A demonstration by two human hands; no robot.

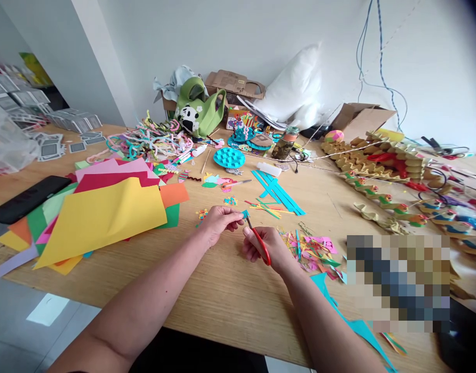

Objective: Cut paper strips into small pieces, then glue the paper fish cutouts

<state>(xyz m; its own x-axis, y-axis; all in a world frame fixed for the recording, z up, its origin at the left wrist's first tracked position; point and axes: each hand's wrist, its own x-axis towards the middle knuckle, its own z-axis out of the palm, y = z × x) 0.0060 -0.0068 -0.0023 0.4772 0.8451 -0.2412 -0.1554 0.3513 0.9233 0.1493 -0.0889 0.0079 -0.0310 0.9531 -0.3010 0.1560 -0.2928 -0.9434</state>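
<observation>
Pinched in the fingers of my left hand (221, 223) is a small piece of blue paper (245, 214). My right hand (269, 248) grips a pair of scissors (266, 253) with red handles, their dark blades pointing up at the blue piece. Just beyond my hands lie tiny coloured paper bits (230, 201) and thin paper strips (269, 208). Longer blue strips (278, 192) rest farther back. A heap of mixed paper scraps (313, 249) sits right of my right hand.
Coloured sheets (105, 217) are stacked at left beside a black phone-like object (30, 197). Behind stand a blue scalloped disc (229, 157), pipe cleaners (144, 137), a green panda bag (201, 106) and a jar (285, 143). Egg-carton pieces (362, 160) cover the right side.
</observation>
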